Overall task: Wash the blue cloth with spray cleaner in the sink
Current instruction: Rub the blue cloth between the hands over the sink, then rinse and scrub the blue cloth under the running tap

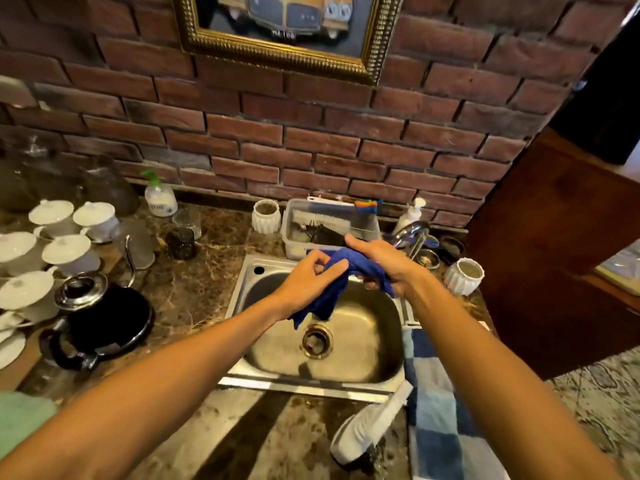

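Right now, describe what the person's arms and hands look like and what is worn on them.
Both arms are bare from the bottom edge of the picture to the fingers: no sleeves show. The left hand and the right hand wear no gloves. No watch, bracelet or ring can be seen on the parts in view. There are no marks or tattoos that the picture makes out.

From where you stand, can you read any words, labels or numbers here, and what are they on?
Licence plate of the car in the gold-framed picture: white letters, too blurred to read.
Label on the clear pump bottle with the green top: dark print, too blurred to read.
White pump bottle by the steel tap: no readable text.
Nothing else carries writing.
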